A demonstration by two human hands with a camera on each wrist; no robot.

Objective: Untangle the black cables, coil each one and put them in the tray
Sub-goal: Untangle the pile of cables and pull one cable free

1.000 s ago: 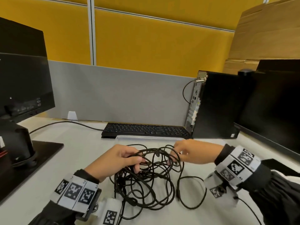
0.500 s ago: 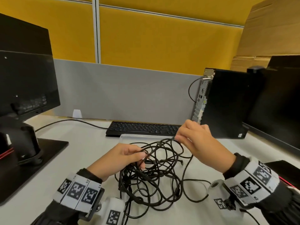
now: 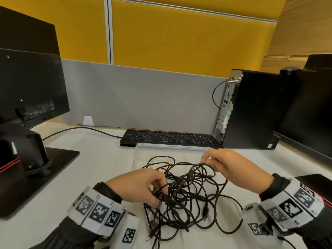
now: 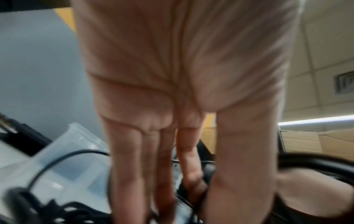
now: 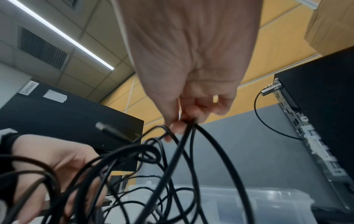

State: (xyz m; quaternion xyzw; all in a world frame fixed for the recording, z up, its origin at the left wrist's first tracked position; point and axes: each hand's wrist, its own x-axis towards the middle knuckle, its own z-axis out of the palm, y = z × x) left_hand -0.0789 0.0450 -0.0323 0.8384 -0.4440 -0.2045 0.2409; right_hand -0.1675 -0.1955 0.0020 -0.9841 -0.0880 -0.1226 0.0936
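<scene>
A tangle of black cables (image 3: 188, 198) lies on the white desk in front of me. My left hand (image 3: 160, 192) reaches into its left side, fingers curled round several strands; the left wrist view shows the fingers (image 4: 134, 174) pointing down among the cables (image 4: 63, 212). My right hand (image 3: 206, 161) pinches one strand at the tangle's far right edge, and in the right wrist view thumb and fingertips (image 5: 178, 125) hold that cable (image 5: 172, 151) a little above the heap. A clear plastic tray (image 3: 170, 147) sits just behind the tangle with no coiled cable in it.
A black keyboard (image 3: 170, 137) lies behind the tray. A black computer tower (image 3: 251, 108) and a monitor (image 3: 309, 114) stand at the right. Another monitor (image 3: 30, 83) with a flat stand base (image 3: 59, 162) is at the left. A grey partition closes the back.
My right hand lifted its strand half a second ago and has come back down slightly, still pinching it. My left hand has stayed in the tangle's left side.
</scene>
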